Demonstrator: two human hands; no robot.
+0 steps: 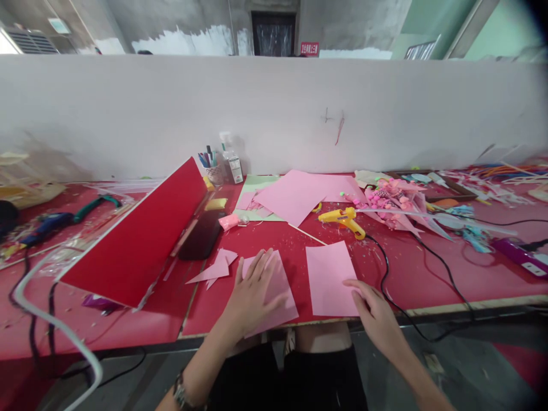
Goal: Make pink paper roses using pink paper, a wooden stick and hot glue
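My left hand [256,294] lies flat with its fingers spread over a pink paper sheet [286,297] at the table's front edge. To its right is a second pink sheet [329,274], flat and roughly rectangular. At that sheet's right edge is my right hand [374,305], its thumb and forefinger closed on the paper. Cut pink paper pieces [219,267] with pointed ends lie just left of my left hand. A yellow hot glue gun [345,220] rests on the red table beyond the right sheet, its black cord running toward the front edge.
A tilted red board [145,234] stands at left beside a black phone [200,235]. Larger pink sheets [295,197] lie on green paper. Pink decorations [394,200] are heaped at right. A pen cup [213,171] and bottle [232,162] stand by the white partition [274,108].
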